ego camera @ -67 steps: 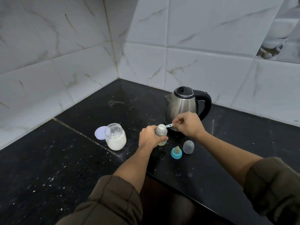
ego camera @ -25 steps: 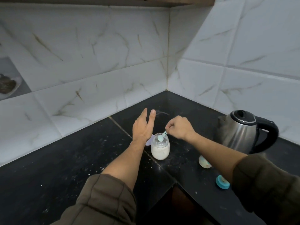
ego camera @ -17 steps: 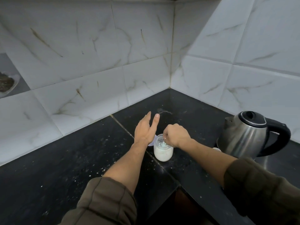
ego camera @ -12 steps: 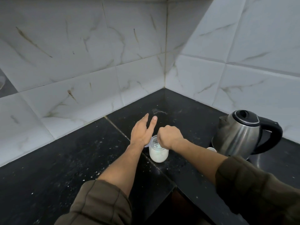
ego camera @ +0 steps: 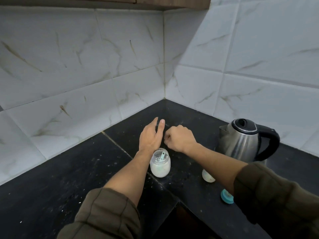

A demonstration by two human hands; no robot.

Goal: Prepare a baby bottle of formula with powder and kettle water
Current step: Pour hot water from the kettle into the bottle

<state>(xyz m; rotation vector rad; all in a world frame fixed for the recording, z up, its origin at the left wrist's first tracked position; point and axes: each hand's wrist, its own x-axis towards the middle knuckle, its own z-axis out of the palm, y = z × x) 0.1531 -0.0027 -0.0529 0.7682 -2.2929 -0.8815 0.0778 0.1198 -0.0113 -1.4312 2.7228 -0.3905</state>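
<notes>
The open glass jar of white formula powder (ego camera: 160, 167) stands on the black counter (ego camera: 69, 178), with the small teal scoop (ego camera: 162, 155) lying inside its mouth. My left hand (ego camera: 150, 135) hovers just behind and left of the jar, fingers straight, holding nothing. My right hand (ego camera: 179, 140) is behind and right of the jar with its fingers curled; nothing shows in it. The baby bottle (ego camera: 207, 176) stands in front of the steel kettle (ego camera: 241, 140), mostly hidden by my right forearm. The jar's lid is not visible.
The bottle's teal ring with its nipple (ego camera: 226, 196) lies near the counter's front edge by my right sleeve. White marble-look tiles wall in the corner behind. The counter edge steps inward below the jar.
My right hand let go of the scoop, which now rests in the jar, and moved up behind it. The left hand stayed open beside the jar. The view tilted upward.
</notes>
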